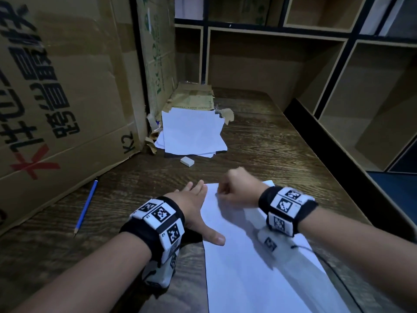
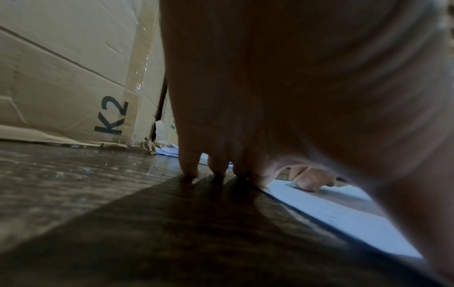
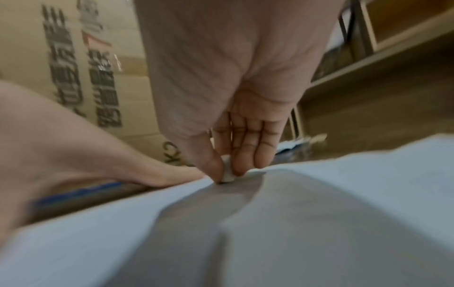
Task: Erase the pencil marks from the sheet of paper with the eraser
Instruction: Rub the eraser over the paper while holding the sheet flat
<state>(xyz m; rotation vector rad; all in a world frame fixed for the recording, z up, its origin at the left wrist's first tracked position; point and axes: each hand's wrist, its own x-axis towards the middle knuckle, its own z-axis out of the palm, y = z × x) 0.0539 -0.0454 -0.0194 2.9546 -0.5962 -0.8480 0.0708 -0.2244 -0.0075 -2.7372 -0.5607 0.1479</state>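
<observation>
A white sheet of paper (image 1: 259, 279) lies on the dark wooden desk in front of me. My right hand (image 1: 234, 190) is curled over the sheet's far left corner. In the right wrist view its thumb and fingers pinch a small white eraser (image 3: 227, 173), whose lower end touches the paper (image 3: 319, 194). My left hand (image 1: 194, 199) lies flat, fingers straight, along the sheet's left edge, with the thumb on the paper. In the left wrist view its fingertips (image 2: 189, 170) rest on the desk. Pencil marks are too faint to make out.
A second white eraser (image 1: 187, 161) lies on the desk beyond my hands. A blue pencil (image 1: 86, 205) lies at the left. A stack of white sheets (image 1: 191, 134) sits further back. Cardboard boxes (image 1: 63, 86) wall the left side. Wooden shelves (image 1: 361, 98) line the right.
</observation>
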